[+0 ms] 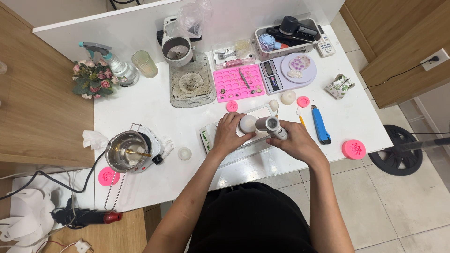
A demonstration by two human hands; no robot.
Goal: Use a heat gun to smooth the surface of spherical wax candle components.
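The big white counter [154,117] holds many things. At its left edge sits a small silver pot [125,151] on a white hot plate. Near the back is a dirty grey tray [191,84] with a grey cup above it. Beside that tray lies a pink mold [236,83] full of little holes, and next to the mold is a pale purple scale [287,71] with a round plate on top. A clear spray bottle [118,65] and a bunch of small flowers [92,78] stand at the back left.

In the middle, close to the person, both hands meet over a flat white board [213,131]. The left hand [228,136] is curled around a round white ball [248,123], with the fingers wrapped on its side. The right hand [295,140] is closed tight on a grey tool [273,127] shaped like a short tube. The round end of the tool is just beside the white ball. I cannot tell if they touch.

To the right of the hands lies a blue cutter [321,124]. A small pink flower mold [354,149] rests near the right front edge. Another white ball [288,97] sits just behind the hands, with a little pink disc [303,101] beside it.
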